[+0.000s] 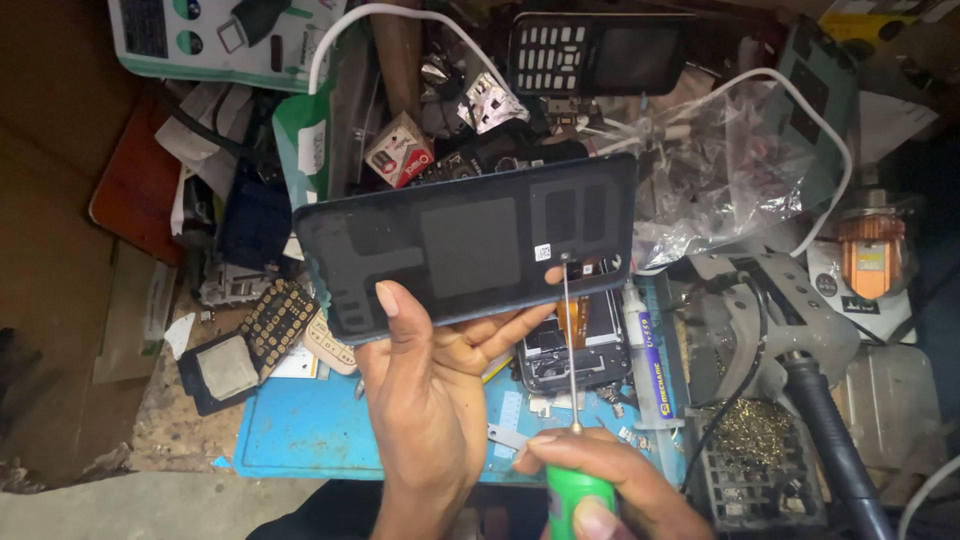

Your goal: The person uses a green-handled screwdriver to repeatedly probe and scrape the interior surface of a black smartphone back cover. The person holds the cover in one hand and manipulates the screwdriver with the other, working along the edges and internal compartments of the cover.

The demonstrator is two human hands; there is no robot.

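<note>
A cluttered bench spread beneath the work, with a blue mat along its near edge giving small parts a clean bed. Raised above the mat and tilted toward the camera, a dark phone back cover showed its inner face, apparently held up so its surface could be reached. The left hand was closed on the cover's lower edge, thumb on the inner face and fingers behind. Under the cover, on the mat toward its right side, lay an opened phone body, its insides exposed. At the bench's right edge a grey tool stand stood over a tray of brass wool, and a crumpled clear plastic bag lay behind it. At the far edge rested a black keypad phone, with a white cable looping past it. The right hand gripped a green-handled screwdriver at the near edge, its thin shaft pointing up so the tip met the cover's lower right area. A white glue tube lay just beside the phone body.
</note>
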